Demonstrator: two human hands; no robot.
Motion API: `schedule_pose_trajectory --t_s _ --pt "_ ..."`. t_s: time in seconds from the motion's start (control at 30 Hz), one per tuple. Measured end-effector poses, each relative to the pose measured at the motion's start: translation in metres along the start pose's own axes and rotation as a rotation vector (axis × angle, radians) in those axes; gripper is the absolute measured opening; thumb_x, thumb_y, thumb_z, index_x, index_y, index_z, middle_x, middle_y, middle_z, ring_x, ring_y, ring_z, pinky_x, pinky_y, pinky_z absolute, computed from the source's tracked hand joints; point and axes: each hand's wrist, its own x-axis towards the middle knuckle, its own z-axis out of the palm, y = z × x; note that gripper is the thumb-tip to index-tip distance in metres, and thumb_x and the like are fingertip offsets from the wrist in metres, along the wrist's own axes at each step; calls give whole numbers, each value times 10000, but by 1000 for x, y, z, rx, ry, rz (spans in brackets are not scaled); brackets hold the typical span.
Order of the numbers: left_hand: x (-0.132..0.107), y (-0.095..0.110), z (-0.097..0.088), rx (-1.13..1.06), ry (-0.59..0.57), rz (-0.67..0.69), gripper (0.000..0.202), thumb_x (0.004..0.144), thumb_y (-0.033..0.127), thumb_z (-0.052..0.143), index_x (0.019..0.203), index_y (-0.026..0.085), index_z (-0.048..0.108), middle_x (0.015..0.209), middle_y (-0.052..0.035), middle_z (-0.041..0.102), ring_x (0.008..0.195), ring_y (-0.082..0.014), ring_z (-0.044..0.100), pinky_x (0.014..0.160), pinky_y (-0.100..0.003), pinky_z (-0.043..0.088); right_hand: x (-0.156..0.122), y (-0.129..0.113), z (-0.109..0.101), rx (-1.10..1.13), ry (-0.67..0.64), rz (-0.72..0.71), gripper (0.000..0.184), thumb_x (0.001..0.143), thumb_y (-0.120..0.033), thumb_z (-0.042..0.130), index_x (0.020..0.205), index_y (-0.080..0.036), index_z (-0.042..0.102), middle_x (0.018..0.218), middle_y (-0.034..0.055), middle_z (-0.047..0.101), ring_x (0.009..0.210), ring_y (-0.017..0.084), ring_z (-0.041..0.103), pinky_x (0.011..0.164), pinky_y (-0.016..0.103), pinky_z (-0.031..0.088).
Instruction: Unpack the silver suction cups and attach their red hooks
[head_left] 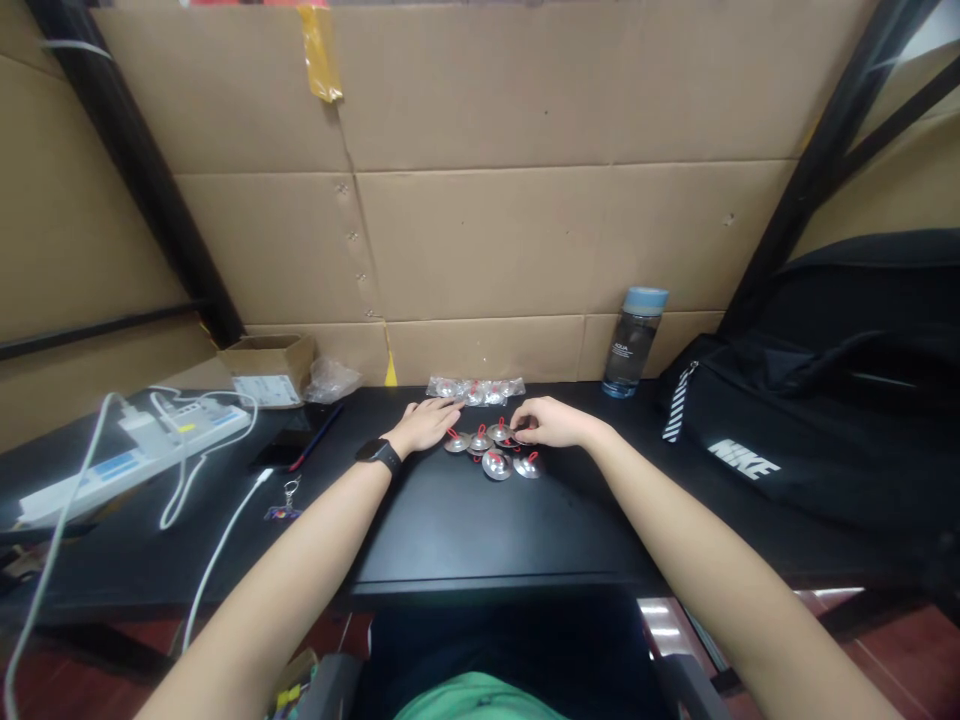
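Observation:
Several silver finger cymbals (496, 464) with red loops lie in a loose cluster on the black table (480, 540). My left hand (429, 424), with a black watch on its wrist, rests flat with fingers stretched out, at the cluster's left edge. On the right side, my right hand (553, 421) is closed, its fingertips pinching a cymbal (517, 438) that they partly cover. Just behind the cluster, more cymbals are packed in a clear plastic sleeve (475, 391), close to my left fingertips.
A water bottle (634, 342) stands at the back right beside a black bag (810, 430). To the left are a power strip (135, 460) with white cables, a small cardboard box (270, 368), a phone (287, 450), a pen (318, 436) and a keychain (287, 498). Cardboard (480, 240) walls the back.

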Motion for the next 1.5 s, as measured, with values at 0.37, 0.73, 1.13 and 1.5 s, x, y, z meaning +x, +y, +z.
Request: schedule_pose_trajectory --t_s 0.37,0.73,1.13,1.5 --pt "0 -2 3 64 68 39 582 1035 560 204 1497 315 460 1569 -49 441 1459 -289 377 1115 -572 336 0 0 -1 -2 -27 28 252 810 -311 684 1026 -208 764 1019 46 761 852 190 683 748 261 480" --pt "-9 -9 -16 33 399 252 403 887 118 523 1264 151 660 1329 -124 634 1225 -253 604 1112 -382 444 -2 -5 -4 -7 -29 27 257 808 -304 685 1029 -204 770 1020 51 762 861 197 679 746 266 476" --pt "-26 5 -48 -248 647 78 92 930 286 586 903 212 633 1055 -78 745 972 -251 697 891 -381 516 -5 -12 -6 52 25 18 192 805 -234 677 974 -190 755 871 36 756 702 169 673 669 263 483" --pt "-39 48 -68 -663 663 134 209 911 401 626 914 192 610 825 -20 642 707 -151 615 632 -244 480 -6 -59 4 335 386 -215 183 892 -341 667 943 -170 708 886 49 719 726 147 643 642 257 487"
